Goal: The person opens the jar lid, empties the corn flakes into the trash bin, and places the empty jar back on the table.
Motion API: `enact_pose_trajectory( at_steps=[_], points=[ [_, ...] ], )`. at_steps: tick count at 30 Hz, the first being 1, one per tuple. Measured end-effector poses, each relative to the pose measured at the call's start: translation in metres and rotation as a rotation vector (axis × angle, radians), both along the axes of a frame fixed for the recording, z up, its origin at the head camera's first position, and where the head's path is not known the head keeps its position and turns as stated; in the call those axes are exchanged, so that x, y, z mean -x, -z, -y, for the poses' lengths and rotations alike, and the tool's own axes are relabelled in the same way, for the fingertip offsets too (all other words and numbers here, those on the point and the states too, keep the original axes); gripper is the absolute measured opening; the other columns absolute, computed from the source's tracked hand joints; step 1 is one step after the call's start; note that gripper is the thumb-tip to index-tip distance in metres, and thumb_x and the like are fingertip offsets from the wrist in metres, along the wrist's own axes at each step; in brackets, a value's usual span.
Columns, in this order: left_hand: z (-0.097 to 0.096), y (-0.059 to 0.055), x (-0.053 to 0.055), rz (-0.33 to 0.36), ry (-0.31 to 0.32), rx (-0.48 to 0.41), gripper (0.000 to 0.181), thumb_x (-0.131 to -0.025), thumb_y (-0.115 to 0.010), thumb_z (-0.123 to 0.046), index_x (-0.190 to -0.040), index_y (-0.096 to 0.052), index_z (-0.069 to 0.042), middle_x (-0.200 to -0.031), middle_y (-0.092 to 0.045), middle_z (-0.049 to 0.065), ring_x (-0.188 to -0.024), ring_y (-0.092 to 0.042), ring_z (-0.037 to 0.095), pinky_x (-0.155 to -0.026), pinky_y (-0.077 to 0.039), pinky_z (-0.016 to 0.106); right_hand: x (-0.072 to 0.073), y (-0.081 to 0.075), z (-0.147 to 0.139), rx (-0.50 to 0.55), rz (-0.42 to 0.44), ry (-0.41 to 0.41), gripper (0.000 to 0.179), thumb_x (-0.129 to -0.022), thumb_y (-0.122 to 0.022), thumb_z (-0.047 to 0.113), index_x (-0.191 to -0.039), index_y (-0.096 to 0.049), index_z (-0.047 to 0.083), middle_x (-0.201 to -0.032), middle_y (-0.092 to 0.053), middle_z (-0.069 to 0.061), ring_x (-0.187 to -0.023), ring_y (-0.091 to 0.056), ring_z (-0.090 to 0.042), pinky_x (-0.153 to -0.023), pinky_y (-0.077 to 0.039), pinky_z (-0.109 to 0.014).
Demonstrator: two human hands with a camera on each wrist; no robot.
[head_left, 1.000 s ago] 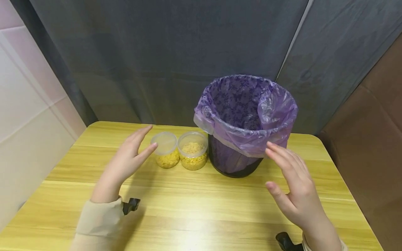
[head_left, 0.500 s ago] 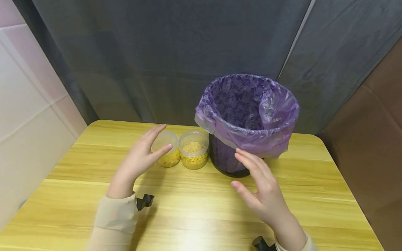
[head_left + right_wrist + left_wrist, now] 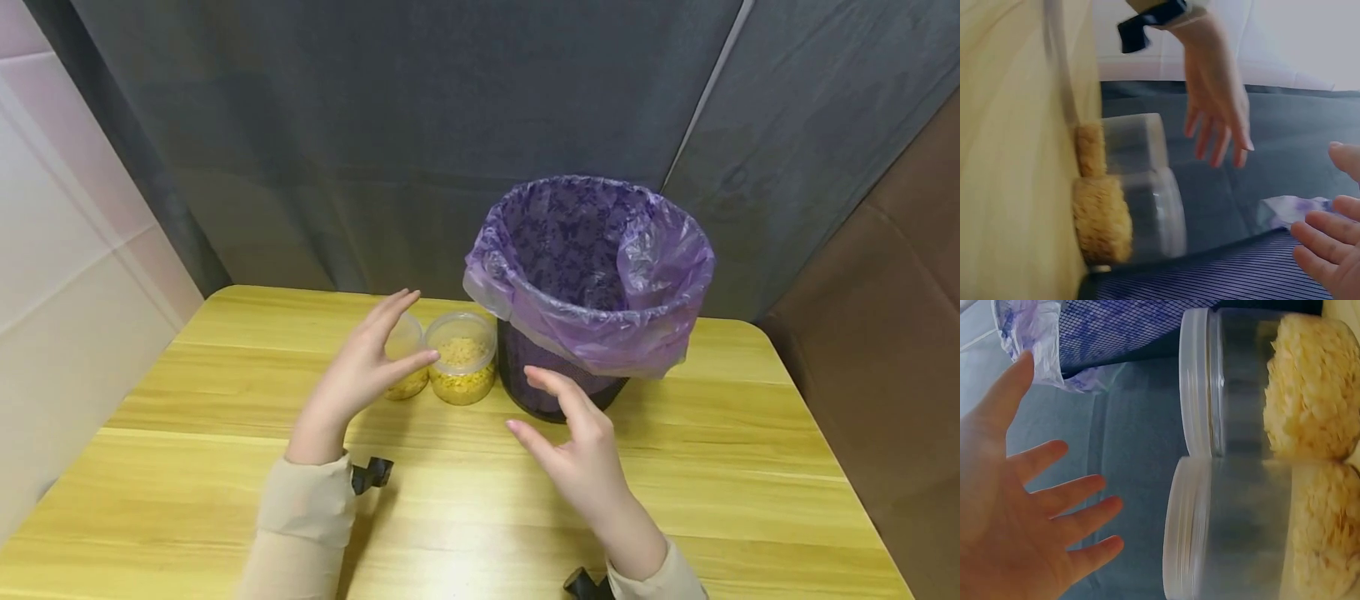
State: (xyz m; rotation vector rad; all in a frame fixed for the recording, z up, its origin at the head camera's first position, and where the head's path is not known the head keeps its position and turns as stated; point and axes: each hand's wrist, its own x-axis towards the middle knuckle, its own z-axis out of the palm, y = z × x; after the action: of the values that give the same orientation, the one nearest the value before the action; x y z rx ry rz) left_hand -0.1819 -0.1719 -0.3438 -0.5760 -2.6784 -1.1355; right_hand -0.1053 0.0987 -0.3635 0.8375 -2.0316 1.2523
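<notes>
Two clear plastic jars with translucent lids stand side by side on the table, each partly filled with yellow flakes. My left hand (image 3: 360,358) hovers above the left jar (image 3: 407,385), fingers spread and thumb apart, partly covering it in the head view. Beside it, the right jar (image 3: 463,383) is in full sight, and its lid (image 3: 1196,381) shows in the left wrist view. My right hand (image 3: 581,454) is in the air before the bin (image 3: 517,367), thumb and fingers apart with nothing between them.
A purple bag (image 3: 600,342) lines the black mesh bin and folds over its rim, right of the jars. The wooden table (image 3: 187,475) ends at a dark grey curtain (image 3: 337,150). A brown panel (image 3: 885,292) rises on the right, a white one (image 3: 75,250) on the left.
Both hands have moved inward: the left hand rightward over the left jar, the right hand leftward from beside the bin's right side to its front. The jars and bin have stayed put.
</notes>
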Motion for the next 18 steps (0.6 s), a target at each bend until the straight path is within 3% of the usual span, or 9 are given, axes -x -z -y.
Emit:
enact_pose_trajectory(
  at_steps=[6, 13, 18],
  points=[
    [-0.01, 0.001, 0.006, -0.002, 0.007, 0.008, 0.087, -0.08, -0.076, -0.044, -0.15, -0.032, -0.016, -0.153, -0.027, 0.011, -0.137, -0.027, 0.035, -0.106, -0.023, 0.057, 0.009, 0.016, 0.013, -0.021, 0.111, 0.065, 0.053, -0.078, -0.08, 0.013, -0.124, -0.057, 0.0, -0.117, -0.063, -0.01, -0.108, -0.059, -0.023, -0.094, -0.045, -0.034],
    [-0.018, 0.006, 0.013, 0.005, 0.032, 0.027, 0.089, -0.078, -0.079, -0.038, -0.149, -0.032, -0.013, -0.152, -0.027, 0.016, -0.136, -0.028, 0.038, -0.107, -0.022, 0.058, 0.014, 0.032, 0.024, -0.053, 0.264, 0.12, 0.059, -0.077, -0.081, 0.02, -0.128, -0.057, 0.002, -0.119, -0.063, -0.013, -0.108, -0.06, -0.025, -0.093, -0.046, -0.037],
    [-0.025, 0.011, 0.016, 0.007, 0.055, 0.042, 0.089, -0.077, -0.08, -0.037, -0.149, -0.033, -0.012, -0.152, -0.026, 0.018, -0.135, -0.03, 0.039, -0.105, -0.026, 0.057, 0.016, 0.042, 0.028, -0.079, 0.407, 0.124, 0.063, -0.079, -0.079, 0.026, -0.134, -0.053, 0.006, -0.129, -0.058, -0.01, -0.113, -0.057, -0.026, -0.095, -0.044, -0.041]
  ],
)
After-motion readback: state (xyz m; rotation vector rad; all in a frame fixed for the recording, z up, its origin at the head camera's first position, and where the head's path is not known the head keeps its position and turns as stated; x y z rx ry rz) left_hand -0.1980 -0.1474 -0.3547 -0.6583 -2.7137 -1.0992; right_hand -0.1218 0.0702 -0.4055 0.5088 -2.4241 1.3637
